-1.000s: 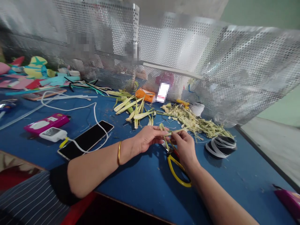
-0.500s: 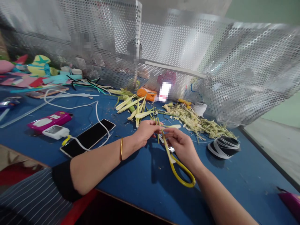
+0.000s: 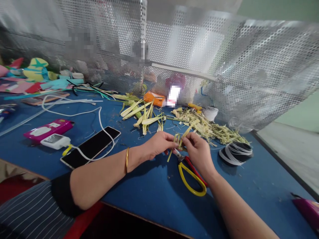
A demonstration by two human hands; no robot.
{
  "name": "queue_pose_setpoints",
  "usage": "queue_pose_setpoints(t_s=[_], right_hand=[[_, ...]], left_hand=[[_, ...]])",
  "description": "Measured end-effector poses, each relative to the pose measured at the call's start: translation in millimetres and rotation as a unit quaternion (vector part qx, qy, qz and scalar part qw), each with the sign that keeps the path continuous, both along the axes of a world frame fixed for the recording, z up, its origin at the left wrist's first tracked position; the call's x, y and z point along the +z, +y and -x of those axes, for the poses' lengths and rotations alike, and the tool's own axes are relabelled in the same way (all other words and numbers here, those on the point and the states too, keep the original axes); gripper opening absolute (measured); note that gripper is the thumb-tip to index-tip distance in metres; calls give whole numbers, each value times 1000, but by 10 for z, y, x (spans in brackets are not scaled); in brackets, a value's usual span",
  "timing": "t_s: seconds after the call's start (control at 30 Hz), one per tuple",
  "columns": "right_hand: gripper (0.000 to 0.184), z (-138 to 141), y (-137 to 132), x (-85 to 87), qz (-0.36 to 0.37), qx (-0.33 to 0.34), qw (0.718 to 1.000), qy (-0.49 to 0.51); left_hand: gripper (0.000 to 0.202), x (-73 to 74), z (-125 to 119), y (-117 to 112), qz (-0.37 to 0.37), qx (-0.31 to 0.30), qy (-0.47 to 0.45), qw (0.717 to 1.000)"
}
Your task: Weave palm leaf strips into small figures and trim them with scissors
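Two hands meet over the table (image 3: 147, 196), each closed in a pinch on a pale leaf strip (image 3: 190, 128). Between thumb and fingers, the left hand (image 3: 159, 145) grips the strip near a small loop, one end hanging below; the right hand (image 3: 198, 151) pinches just beside it, another end slanting up past its fingertips. Whether this is one strip or several, I cannot tell. Holding so close together probably keeps the loop from springing open.

Scissors (image 3: 195, 193) lie under the hands, blades partly hidden by the fingers, handles toward the body; perhaps they are left there to be easy to reach. Beyond the left hand are loose husks (image 3: 152, 120), beyond the right a shredded heap (image 3: 199, 126), both seemingly placed within reach.

A spool (image 3: 235, 153) stands right of the right hand. Left of the left hand lie a phone (image 3: 92, 147), a white cable (image 3: 101, 116) across it, and a purple box (image 3: 48, 129). Past the husks, an orange packet (image 3: 154, 98) and a perforated screen (image 3: 184, 43) limit forward reach; the scissors are likeliest to snag the hanging end.
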State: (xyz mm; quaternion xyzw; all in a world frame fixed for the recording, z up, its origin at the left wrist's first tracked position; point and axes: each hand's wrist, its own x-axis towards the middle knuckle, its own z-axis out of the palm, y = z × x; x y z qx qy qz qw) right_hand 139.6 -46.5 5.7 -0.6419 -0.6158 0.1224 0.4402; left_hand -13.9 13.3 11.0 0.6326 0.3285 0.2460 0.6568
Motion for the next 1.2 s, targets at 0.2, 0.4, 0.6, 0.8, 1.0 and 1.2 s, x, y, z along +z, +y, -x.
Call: queue_pose_setpoints(t_s=[0.2, 0.4, 0.6, 0.8, 1.0, 1.2], right_hand=[[25, 16, 1, 3, 42, -53, 994, -81], [22, 72, 19, -56, 52, -66, 993, -86], [26, -22, 56, -28, 97, 19, 994, 40], [27, -173, 13, 200, 226, 195, 939, 169], [30, -207, 21, 226, 191, 162, 931, 265], [23, -257, 43, 195, 167, 140, 881, 420]], left_hand=[[10, 22, 0, -31, 31, -5, -12, 999], [9, -12, -52, -96, 25, 77, 6, 997], [5, -15, -63, -49, 38, 159, -16, 986], [8, 11, -17, 71, 51, 166, -27, 984], [8, -62, -10, 103, 45, 139, -27, 989], [5, -29, -19, 101, 87, 129, -31, 987]])
